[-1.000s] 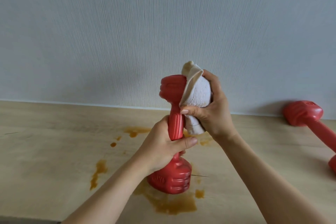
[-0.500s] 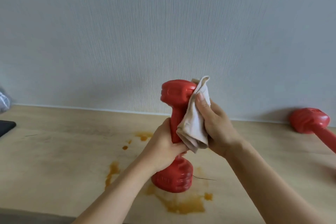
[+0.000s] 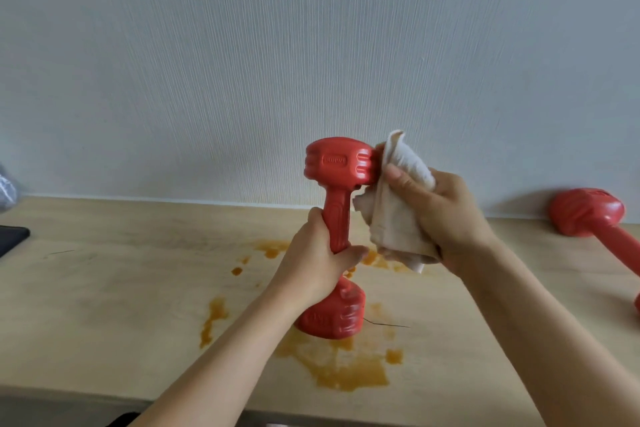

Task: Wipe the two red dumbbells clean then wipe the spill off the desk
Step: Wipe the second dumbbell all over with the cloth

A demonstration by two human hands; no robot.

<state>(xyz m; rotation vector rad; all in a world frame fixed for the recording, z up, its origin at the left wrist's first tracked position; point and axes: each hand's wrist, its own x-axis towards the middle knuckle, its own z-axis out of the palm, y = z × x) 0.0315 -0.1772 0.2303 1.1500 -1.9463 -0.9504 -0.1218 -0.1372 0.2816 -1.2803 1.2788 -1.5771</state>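
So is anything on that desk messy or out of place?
Yes. An orange-brown spill spreads in puddles and splashes over the desk, right under the upright dumbbell. A second dumbbell lies tipped on its side at the right edge.

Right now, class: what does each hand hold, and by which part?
Left hand grips the upright dumbbell by its handle; right hand holds the bunched cloth around its middle.

Pale grey ribbed wall (image 3: 311, 45), light wooden desk (image 3: 104, 305), soft even light
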